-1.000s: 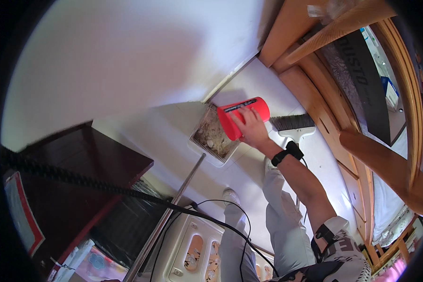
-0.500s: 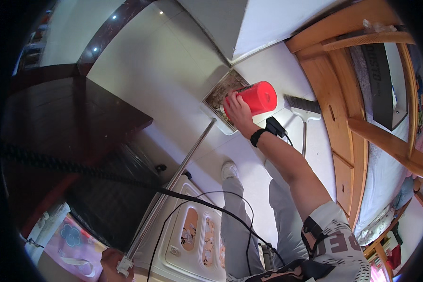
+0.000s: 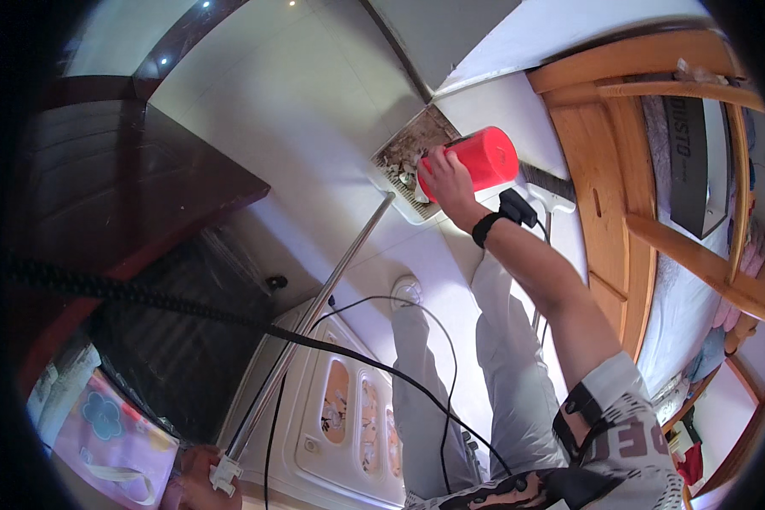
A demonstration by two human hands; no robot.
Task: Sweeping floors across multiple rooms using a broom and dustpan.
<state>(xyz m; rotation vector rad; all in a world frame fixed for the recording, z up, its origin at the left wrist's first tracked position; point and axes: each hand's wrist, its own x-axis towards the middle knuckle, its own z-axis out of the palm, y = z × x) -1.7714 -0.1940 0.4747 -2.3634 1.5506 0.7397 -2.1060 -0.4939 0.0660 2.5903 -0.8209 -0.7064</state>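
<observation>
My right hand [image 3: 449, 183] grips a red cylindrical bin [image 3: 489, 159] near its rim. The bin lies tipped on its side, mouth down to the left, over a long-handled dustpan [image 3: 422, 133]. Brown dirt and pale scraps of litter [image 3: 408, 176] lie in the pan beside the bin's mouth. At the lower left, my left hand [image 3: 202, 483] is closed around the end of the dustpan's metal handle [image 3: 327, 289], by its white plastic end piece. The bin's inside faces away from view.
A broom [image 3: 551, 189] rests by the wooden bed frame [image 3: 603, 204] on the right. Dark furniture [image 3: 170, 183] stands left, a white cabinet [image 3: 314, 450] near my legs. A black cable [image 3: 382, 367] crosses in front. A wall corner [image 3: 433, 92] rises behind the dustpan.
The red bin has shifted slightly up and right, still tipped over the pan. More pale scraps show in the dustpan by its mouth. My left hand keeps its hold on the handle.
</observation>
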